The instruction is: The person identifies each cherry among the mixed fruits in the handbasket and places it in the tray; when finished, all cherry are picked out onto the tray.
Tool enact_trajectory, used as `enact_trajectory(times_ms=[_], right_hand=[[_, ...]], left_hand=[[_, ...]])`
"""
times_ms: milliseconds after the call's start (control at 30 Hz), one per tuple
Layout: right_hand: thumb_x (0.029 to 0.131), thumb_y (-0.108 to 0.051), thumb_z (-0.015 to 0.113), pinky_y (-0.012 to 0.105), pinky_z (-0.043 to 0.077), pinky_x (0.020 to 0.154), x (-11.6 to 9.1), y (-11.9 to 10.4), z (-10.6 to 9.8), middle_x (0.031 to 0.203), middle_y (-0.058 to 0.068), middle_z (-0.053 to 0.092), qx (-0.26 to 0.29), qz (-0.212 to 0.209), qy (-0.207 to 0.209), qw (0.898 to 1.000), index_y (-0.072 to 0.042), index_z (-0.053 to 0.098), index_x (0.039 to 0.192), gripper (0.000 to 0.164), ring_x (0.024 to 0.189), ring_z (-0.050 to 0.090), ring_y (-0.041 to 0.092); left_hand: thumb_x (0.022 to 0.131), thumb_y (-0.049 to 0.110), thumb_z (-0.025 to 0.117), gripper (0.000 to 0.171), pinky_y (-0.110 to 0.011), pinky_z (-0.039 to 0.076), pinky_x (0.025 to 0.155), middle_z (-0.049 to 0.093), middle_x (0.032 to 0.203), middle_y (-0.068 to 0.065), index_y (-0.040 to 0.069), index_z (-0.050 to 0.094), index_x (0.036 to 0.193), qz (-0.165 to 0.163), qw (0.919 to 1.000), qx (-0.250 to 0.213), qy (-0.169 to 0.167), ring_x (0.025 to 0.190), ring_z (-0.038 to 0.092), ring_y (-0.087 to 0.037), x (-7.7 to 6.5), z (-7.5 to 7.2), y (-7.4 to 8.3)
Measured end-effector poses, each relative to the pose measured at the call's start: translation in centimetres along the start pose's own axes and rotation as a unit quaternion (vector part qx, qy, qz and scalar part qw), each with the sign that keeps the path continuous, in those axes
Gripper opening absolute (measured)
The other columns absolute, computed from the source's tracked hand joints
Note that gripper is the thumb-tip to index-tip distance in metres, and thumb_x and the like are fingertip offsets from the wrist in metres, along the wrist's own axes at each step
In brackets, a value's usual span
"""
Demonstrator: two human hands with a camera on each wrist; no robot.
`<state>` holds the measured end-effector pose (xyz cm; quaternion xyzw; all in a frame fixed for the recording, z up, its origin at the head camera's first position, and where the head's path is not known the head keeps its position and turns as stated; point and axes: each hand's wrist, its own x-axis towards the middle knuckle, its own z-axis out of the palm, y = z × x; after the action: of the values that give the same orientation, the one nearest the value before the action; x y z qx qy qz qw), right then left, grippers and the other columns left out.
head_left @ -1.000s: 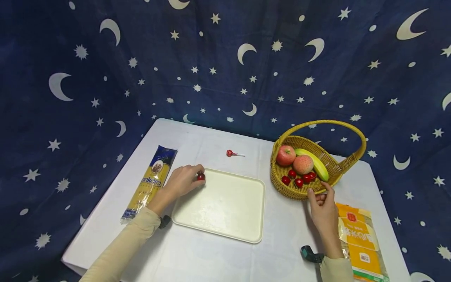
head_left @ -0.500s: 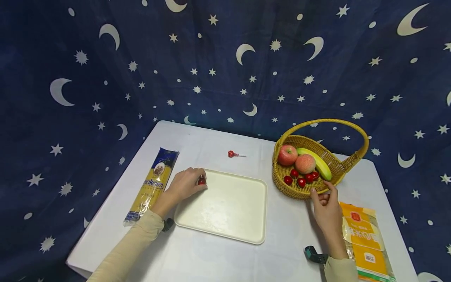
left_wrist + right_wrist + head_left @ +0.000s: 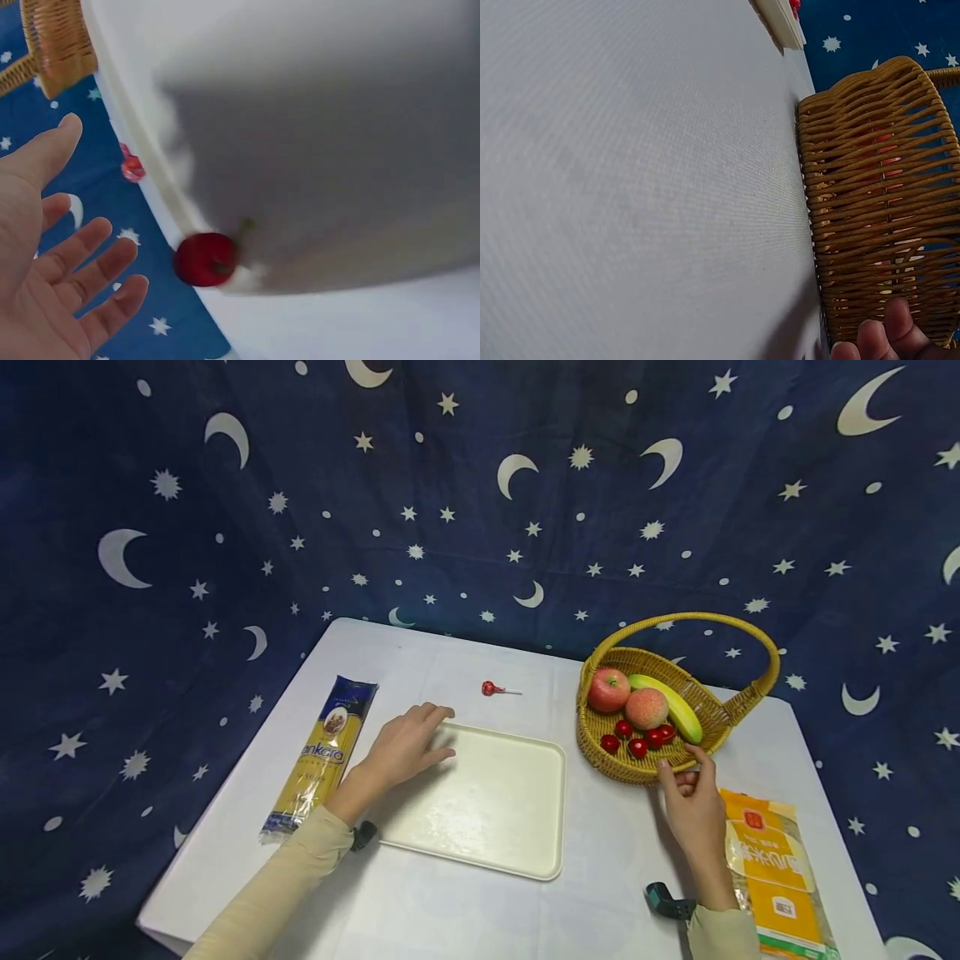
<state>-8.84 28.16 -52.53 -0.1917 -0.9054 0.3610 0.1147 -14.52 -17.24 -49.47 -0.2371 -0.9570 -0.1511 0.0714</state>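
Note:
My left hand (image 3: 408, 745) is spread over the far left corner of a cream tray (image 3: 495, 793), thumb and fingers apart, holding nothing. Beyond its fingertips, a red cherry (image 3: 206, 259) with a green stem lies at the tray's corner in the left wrist view; the hand hides it from the head view. At the right, my right hand (image 3: 693, 802) grips the near rim of a wicker basket (image 3: 600, 764), with finger and thumb at the edge. Inside the basket are an apple (image 3: 609, 691), a peach (image 3: 647, 708), a banana (image 3: 678, 710) and several cherries (image 3: 637, 747).
Left of the tray lies a blue and yellow pasta packet (image 3: 322, 756). A red lollipop (image 3: 491, 688) is on the white table (image 3: 442, 660) behind the tray. An orange food packet (image 3: 776, 868) lies beside my right forearm. A starry blue cloth (image 3: 450, 468) hangs behind.
My left hand has let go of the cherry at the tray's corner, and its fingers have opened out. My right hand has stayed at the basket's rim.

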Motion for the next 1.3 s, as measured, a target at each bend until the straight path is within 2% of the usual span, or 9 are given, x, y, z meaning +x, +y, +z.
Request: enact_trajectory(times_ms=[100,500,833,1000,1300], right_hand=[[0.106,-0.051,0.059,0.022,0.038,0.062,0.0,0.1,0.0,0.096,0.006,0.06,0.0,-0.003,0.003,1.0,-0.02,0.044,0.157,0.062,0.071,0.048,0.005],[0.106,-0.052,0.059,0.023,0.037,0.062,0.0,0.1,-0.3,0.096,0.006,0.058,0.002,0.0,0.004,1.0,-0.02,0.045,0.156,0.061,0.073,0.048,0.01],[0.105,-0.052,0.06,0.022,0.038,0.062,0.1,0.3,-0.5,0.096,0.005,0.06,0.009,-0.001,0.006,1.0,-0.021,0.045,0.156,0.061,0.072,0.049,0.005],[0.105,-0.05,0.061,0.022,0.038,0.062,0.2,0.4,-0.4,0.095,0.004,0.06,0.015,-0.005,0.006,1.0,-0.021,0.046,0.156,0.06,0.071,0.048,0.003],[0.105,-0.05,0.062,0.021,0.039,0.063,0.2,0.3,-0.1,0.095,0.006,0.061,0.018,-0.02,0.008,1.0,-0.02,0.047,0.155,0.059,0.072,0.05,0.004]], left_hand=[[0.091,0.039,0.085,0.059,-0.044,0.062,0.082,0.071,0.13,-0.008,0.017,0.06,0.141,0.015,0.9998,-0.01,0.004,0.114,0.072,-0.028,0.7,-0.3,0.9],[0.095,0.045,0.08,0.059,-0.04,0.061,0.082,0.07,0.129,-0.004,0.018,0.059,0.142,0.079,0.9969,-0.004,0.003,0.108,0.071,-0.023,4.4,-1.1,5.8],[0.097,0.044,0.077,0.054,-0.04,0.061,0.093,0.068,0.135,-0.004,0.017,0.061,0.141,0.121,0.9921,-0.033,0.008,0.117,0.07,-0.023,7.0,-0.6,9.6],[0.097,0.042,0.078,0.054,-0.041,0.06,0.094,0.068,0.133,-0.004,0.015,0.061,0.141,0.147,0.9877,-0.052,0.011,0.115,0.07,-0.024,8.4,-0.3,11.7],[0.099,0.043,0.075,0.055,-0.035,0.058,0.095,0.064,0.135,-0.002,0.016,0.059,0.144,0.184,0.9815,-0.051,-0.02,0.118,0.066,-0.019,11.3,0.5,15.6]])
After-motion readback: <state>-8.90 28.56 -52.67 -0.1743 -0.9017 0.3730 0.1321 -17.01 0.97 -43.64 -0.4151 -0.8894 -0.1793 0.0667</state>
